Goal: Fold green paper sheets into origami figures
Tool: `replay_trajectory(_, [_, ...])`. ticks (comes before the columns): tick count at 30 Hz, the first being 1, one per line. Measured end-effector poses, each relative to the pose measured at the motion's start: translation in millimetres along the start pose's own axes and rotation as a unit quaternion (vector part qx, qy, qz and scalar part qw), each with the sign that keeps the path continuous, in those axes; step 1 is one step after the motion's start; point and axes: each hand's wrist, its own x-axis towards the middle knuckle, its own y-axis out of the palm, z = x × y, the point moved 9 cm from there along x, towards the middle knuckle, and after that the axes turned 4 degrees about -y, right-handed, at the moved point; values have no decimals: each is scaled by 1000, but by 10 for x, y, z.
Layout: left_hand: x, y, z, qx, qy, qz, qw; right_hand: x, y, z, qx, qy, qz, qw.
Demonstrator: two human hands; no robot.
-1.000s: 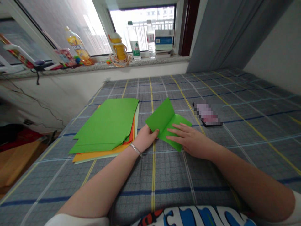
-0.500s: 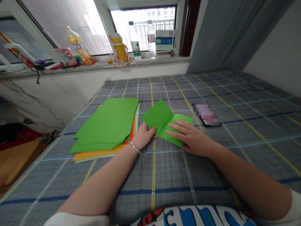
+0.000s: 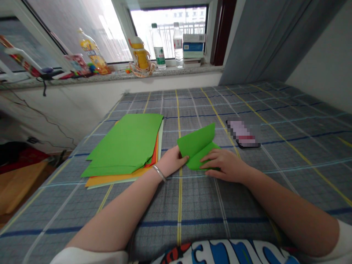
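Two water bottles (image 3: 158, 47), left hand (image 3: 172, 161) pinching green paper (image 3: 198, 146), right hand (image 3: 224, 165) pressing it

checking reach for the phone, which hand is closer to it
Right. The right hand sits just below and left of the phone, touching the folded green paper; the left hand is farther left, at that paper's other side.

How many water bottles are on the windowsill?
2. The green-labelled water bottle and the slimmer one stand side by side on the windowsill, left of a blue-and-white box.
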Motion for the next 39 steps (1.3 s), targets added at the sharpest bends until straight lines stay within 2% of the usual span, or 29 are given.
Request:
replay_trajectory(4, [-42, 16, -27, 119, -36, 49, 991, -8, 6, -154, 32, 53, -30, 998])
replay_trajectory(9, [-72, 32, -106, 138, -32, 71, 987, -66, 87, -502, 37, 218, -35, 974])
replay_trajectory(15, [-60, 28, -89, 168, -39, 72, 982, -76, 38, -623, -2, 303, -54, 952])
replay_trajectory(19, [-55, 33, -80, 168, -38, 74, 982, -59, -20, -603, -75, 319, -54, 943])
replay_trajectory(25, [-55, 33, -101, 162, -29, 73, 984, 22, -109, -492, -164, 272, -77, 945])
replay_trajectory(32, [-28, 19, -61, 121, -56, 83, 988, 44, -21, -608, -135, 280, -66, 948])
replay_trajectory(39, [14, 45, 26, 111, -59, 81, 989, 31, 19, -693, -81, 288, -90, 950])
